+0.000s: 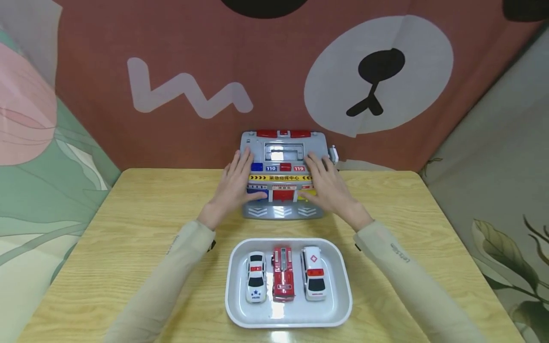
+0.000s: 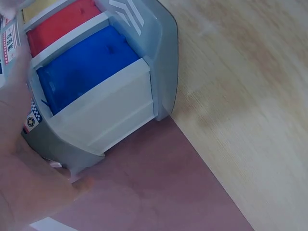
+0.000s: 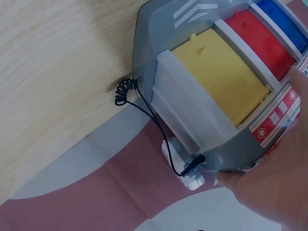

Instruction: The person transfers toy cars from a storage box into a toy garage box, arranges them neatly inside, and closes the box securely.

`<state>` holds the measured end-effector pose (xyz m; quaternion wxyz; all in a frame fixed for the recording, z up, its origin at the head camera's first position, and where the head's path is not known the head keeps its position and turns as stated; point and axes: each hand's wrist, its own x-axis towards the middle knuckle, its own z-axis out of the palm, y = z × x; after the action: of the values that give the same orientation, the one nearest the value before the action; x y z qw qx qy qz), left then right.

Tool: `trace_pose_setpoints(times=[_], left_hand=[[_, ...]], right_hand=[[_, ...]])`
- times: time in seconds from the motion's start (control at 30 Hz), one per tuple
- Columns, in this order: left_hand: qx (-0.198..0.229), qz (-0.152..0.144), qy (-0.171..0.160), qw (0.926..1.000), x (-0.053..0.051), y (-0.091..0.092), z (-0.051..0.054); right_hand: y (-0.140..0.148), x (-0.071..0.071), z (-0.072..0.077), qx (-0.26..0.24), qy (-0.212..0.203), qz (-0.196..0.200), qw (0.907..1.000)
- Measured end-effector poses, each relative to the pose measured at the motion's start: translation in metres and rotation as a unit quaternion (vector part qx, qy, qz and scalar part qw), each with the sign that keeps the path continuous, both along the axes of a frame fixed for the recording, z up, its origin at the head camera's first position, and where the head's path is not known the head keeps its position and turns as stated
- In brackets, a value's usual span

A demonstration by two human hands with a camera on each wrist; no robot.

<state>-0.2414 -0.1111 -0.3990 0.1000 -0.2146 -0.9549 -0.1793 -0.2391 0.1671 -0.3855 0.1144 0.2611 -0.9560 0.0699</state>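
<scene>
The toy station (image 1: 280, 177) stood between the left hand (image 1: 231, 185) and right hand (image 1: 328, 186). Both rested on it, fingers loosely spread, thumbs over the blue door (image 2: 91, 67) and yellow door (image 3: 219, 74). Nearer the person (image 1: 163, 278) than either hand, a tray (image 1: 288, 321) on the desk (image 1: 146, 205) carried a police car (image 1: 256, 281), fire truck (image 1: 283, 278) and ambulance (image 1: 314, 276).

Between left hand (image 1: 231, 188) and right hand (image 1: 330, 186), the boxy grey plastic toy station (image 1: 283, 172) has a black-lettered yellow strip (image 1: 280, 177) and blue, red and yellow doors (image 1: 283, 195). Nearer than both hands, a rounded white tray (image 1: 288, 322) holds a blue-starred white toy police car (image 1: 256, 277), red toy fire truck (image 1: 283, 275) and red-barred white toy ambulance (image 1: 314, 273). Beyond, reddish-brown cloth (image 1: 279, 81) bears a pale zigzag (image 1: 196, 96).
</scene>
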Motion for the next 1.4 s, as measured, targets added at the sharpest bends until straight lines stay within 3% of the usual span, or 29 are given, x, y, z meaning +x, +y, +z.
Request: trace_pose_setpoints(times=[0.3,0.43,0.63,0.97,1.4], left_hand=[[-0.063,0.009,0.005,0.9979,-0.002,-0.006,0.008],[-0.05,0.009,-0.004,0.9987,0.0,-0.006,0.007],[-0.023,0.0,-0.002,0.9997,-0.002,-0.004,0.006],[-0.021,0.0,-0.024,0.9995,-0.003,-0.005,0.008],[-0.023,-0.004,-0.017,0.9996,-0.005,-0.005,0.006]], right_hand=[[-0.004,-0.004,0.003,0.029,-0.036,0.01,0.9989],[-0.006,-0.003,0.002,0.023,-0.06,0.014,0.9979],[-0.005,-0.003,0.007,0.017,-0.056,0.022,0.9981],[-0.005,-0.004,0.018,0.042,-0.108,0.024,0.993],[-0.004,-0.003,0.02,0.034,-0.116,0.018,0.9925]])
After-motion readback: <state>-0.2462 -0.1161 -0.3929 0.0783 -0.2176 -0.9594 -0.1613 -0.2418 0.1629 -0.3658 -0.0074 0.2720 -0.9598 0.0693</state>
